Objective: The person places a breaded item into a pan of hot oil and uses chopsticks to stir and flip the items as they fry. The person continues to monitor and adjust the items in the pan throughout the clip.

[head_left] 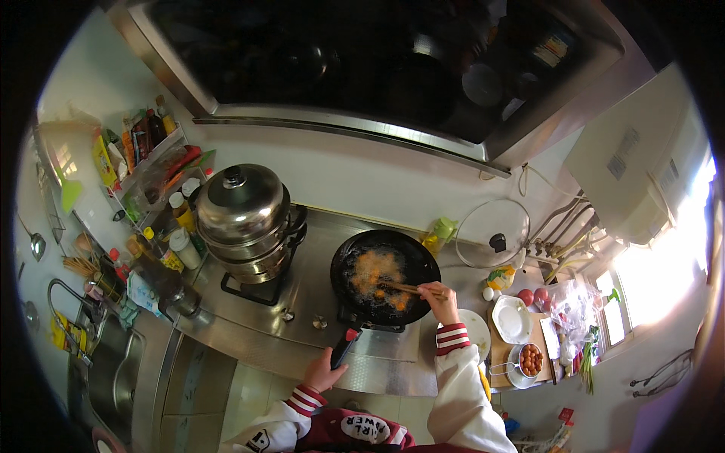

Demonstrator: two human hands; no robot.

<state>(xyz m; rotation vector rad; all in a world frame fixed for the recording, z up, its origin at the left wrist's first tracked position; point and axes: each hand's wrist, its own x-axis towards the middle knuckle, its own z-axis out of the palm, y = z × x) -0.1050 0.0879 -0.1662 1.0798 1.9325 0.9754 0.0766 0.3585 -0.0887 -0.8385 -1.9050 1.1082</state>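
My left hand (324, 371) grips the black handle of a wok (345, 255) that sits on the right burner. In my right hand (440, 300) is a pair of wooden chopsticks (405, 287), their tips down among orange-brown pieces of food (376, 272) in bubbling oil. A lidded steel steamer pot (243, 221) stands on the left burner. Right of my right wrist lies a white plate (478, 335), partly hidden by my sleeve. Beyond it a strainer of small brown-orange balls (531, 360) rests on a bowl.
A cutting board (498, 362) holds a white dish (512, 320) and a cleaver (549, 340). A glass lid (493, 233) leans on the back wall beside an oil bottle (435, 240). Seasoning bottles (184, 246) crowd the left side near a sink (122, 374). A range hood (351, 127) hangs above.
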